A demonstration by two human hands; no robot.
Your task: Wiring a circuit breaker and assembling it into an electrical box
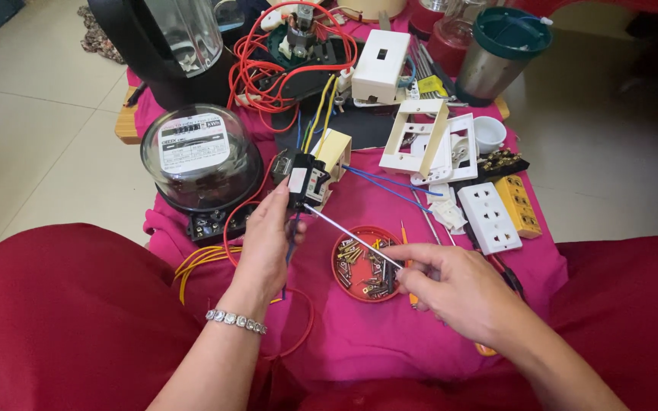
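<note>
Left hand (264, 243) grips black breaker (304, 183) — right hand (458, 285) apparently drives screwdriver (352, 237).

A meter (201, 156) sits left of the screw dish (365, 262), with a socket plate (490, 217) to the dish's right.

My left hand (264, 243) reaches up from my lap, wrist straight with a beaded bracelet around it, thumb and fingers pinched shut on a small black electrical part just left of the red dish of screws (365, 263). My right hand (451, 285) lies palm-down just right of that dish, fingertips pinching the end of a thin screwdriver that slants up toward my left hand.
</note>
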